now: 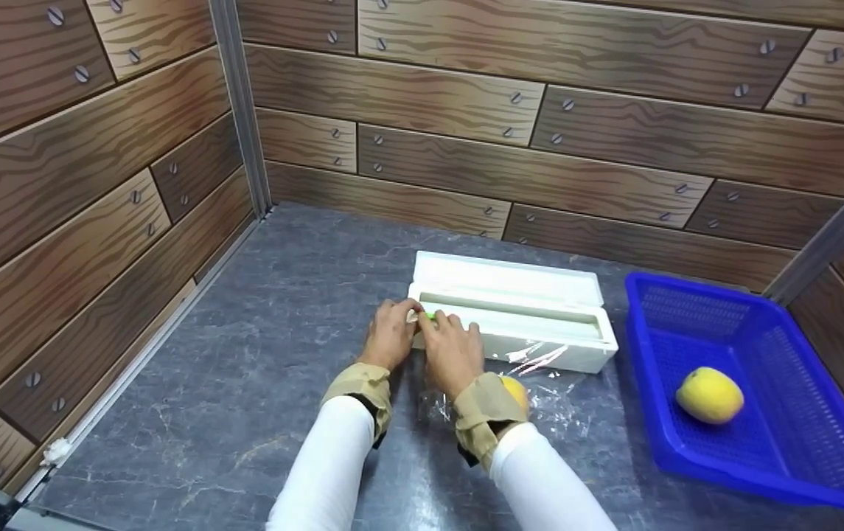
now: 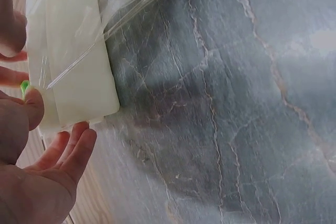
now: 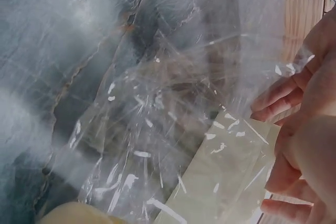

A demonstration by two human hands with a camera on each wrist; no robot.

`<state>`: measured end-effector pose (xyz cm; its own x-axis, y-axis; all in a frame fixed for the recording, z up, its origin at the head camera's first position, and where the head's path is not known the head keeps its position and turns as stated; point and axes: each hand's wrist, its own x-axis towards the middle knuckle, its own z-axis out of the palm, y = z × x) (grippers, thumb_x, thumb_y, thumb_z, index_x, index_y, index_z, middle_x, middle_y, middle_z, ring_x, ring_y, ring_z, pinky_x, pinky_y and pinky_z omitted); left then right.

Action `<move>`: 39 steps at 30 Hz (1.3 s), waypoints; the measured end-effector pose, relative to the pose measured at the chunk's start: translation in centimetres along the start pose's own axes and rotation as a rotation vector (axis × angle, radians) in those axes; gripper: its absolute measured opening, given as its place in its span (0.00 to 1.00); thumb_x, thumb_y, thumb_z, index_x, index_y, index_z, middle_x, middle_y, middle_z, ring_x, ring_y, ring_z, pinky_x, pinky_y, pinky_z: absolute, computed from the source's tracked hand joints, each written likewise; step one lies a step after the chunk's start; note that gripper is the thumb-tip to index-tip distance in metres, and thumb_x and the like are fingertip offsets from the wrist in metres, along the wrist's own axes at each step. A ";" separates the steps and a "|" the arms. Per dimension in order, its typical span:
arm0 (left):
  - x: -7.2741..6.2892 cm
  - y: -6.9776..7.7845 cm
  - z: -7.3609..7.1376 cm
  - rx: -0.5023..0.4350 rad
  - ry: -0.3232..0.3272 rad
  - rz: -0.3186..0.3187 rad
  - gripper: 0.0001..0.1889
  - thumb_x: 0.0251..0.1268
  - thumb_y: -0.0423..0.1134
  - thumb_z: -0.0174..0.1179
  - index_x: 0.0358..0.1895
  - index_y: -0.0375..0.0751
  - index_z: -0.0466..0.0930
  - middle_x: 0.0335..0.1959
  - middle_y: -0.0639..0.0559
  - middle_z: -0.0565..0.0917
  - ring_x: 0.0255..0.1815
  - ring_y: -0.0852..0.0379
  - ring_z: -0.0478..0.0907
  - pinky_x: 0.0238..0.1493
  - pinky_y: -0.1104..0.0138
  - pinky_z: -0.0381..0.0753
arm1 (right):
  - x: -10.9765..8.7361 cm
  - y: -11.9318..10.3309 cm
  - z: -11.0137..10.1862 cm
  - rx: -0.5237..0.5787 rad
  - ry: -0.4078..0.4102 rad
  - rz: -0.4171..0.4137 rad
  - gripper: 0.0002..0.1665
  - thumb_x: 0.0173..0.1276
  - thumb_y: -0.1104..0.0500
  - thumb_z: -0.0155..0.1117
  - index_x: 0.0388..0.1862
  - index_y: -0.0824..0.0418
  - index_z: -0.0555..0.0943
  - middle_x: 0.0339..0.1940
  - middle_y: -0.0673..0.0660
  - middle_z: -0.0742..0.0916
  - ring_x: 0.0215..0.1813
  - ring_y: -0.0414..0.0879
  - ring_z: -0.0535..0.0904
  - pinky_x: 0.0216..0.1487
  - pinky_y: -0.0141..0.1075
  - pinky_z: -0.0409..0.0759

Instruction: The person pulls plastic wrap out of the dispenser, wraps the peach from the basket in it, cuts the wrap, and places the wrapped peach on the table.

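A white cling film box (image 1: 539, 346) sits with its lid (image 1: 503, 276) folded back and the roll inside. Clear film (image 3: 136, 145) hangs over its front and spreads crumpled on the table. My left hand (image 1: 391, 335) grips the box's left end, thumb (image 2: 34, 109) on top and other fingers (image 2: 79, 148) around the end. Close beside it, the fingertips of my right hand (image 1: 455, 358) pinch a small green slider (image 1: 430, 316) on the box's front edge. Partly hidden by the right wrist, a yellow-orange mango (image 1: 516, 392) lies by the film.
To the right stands a blue plastic basket (image 1: 650, 413) with a yellow mango (image 1: 710, 396) inside. Wood-patterned walls (image 1: 422, 96) enclose the dark marbled table (image 1: 245, 383) at the back and sides.
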<state>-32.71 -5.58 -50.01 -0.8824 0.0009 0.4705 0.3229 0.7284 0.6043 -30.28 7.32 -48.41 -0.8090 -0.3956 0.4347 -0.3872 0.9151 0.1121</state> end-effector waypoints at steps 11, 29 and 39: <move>0.1 0.0 0.0 -0.033 -0.008 -0.023 0.07 0.65 0.34 0.71 0.42 0.36 0.84 0.39 0.33 0.84 0.44 0.34 0.84 0.47 0.43 0.86 | -1.1 2.5 -1.0 -0.018 -0.070 0.038 0.28 0.63 0.65 0.71 0.63 0.55 0.80 0.60 0.59 0.88 0.59 0.55 0.85 0.55 0.55 0.84; 0.1 0.3 -0.3 -0.056 -0.081 -0.126 0.08 0.67 0.37 0.70 0.44 0.39 0.85 0.43 0.33 0.84 0.47 0.35 0.84 0.49 0.43 0.85 | -5.1 9.4 -1.7 0.058 -0.251 0.189 0.30 0.78 0.59 0.53 0.77 0.62 0.71 0.77 0.68 0.76 0.79 0.63 0.72 0.76 0.68 0.69; 0.1 0.8 -0.1 -0.058 -0.085 -0.143 0.07 0.67 0.37 0.70 0.44 0.40 0.85 0.44 0.34 0.84 0.48 0.36 0.84 0.50 0.44 0.84 | -7.8 14.1 -2.6 0.043 -0.226 0.281 0.29 0.80 0.58 0.49 0.75 0.66 0.71 0.77 0.72 0.75 0.79 0.67 0.70 0.77 0.70 0.65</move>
<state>-32.51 -5.10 -49.42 -0.9459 -0.0403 0.3219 0.2085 0.6847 0.6984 -28.28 23.50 -47.91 -0.9620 -0.1405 0.2341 -0.1500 0.9884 -0.0234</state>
